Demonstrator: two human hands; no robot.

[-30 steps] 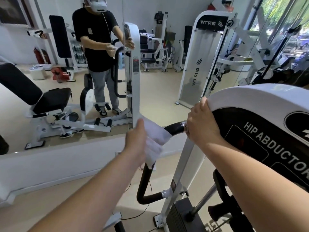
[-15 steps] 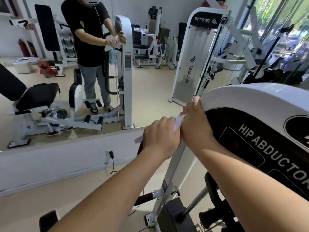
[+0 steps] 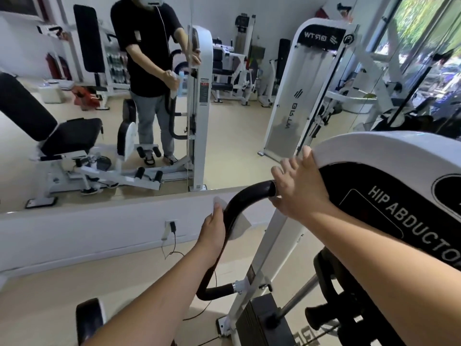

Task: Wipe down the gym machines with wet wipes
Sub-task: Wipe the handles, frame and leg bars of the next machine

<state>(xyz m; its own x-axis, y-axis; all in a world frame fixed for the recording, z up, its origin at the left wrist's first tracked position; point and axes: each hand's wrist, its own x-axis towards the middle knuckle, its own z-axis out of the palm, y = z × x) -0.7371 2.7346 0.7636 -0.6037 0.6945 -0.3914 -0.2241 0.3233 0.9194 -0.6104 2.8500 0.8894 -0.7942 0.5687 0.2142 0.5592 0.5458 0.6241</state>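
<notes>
Wet wipe (image 3: 240, 225) is wrapped on the black curved handle (image 3: 252, 194) of the hip abductor machine (image 3: 374, 156), pinned there by the left grip (image 3: 214, 229). Left grip is clenched round the handle approx. mid-curve, w/ the wipe btwn palm and bar. Most fingers are hidden on the far side, and one digit lies up along the bar. White edges of the wipe stick out above that digit and to the right of the bar, just below the hand.

Right grip (image 3: 299, 191) is released and holds nothing. Its fingers are spread and fairly straight, w/ the palm laid against the front edge of the machine's white cover, right where the handle's upper end meets it. Some fingertips rest on the cover's rim; the thumb sits lower, near the handle end.

The cover carries a black panel w/ "HIP ABDUCTOR" in white letters. A white sloping post (image 3: 264, 248) runs from under the right grip down to the beige floor (image 3: 50, 295). The handle's lower end joins that post at a chrome collar. A black weight stack (image 3: 259, 320) sits at the base.

Beyond the handle is a low white wall w/ a socket (image 3: 172, 224), plug in, cable trailing to the floor. Above it a mirror (image 3: 237, 151) reflects the person (image 3: 149, 58) in black tee, grey trousers and white headset, plus other white-framed machines.
</notes>
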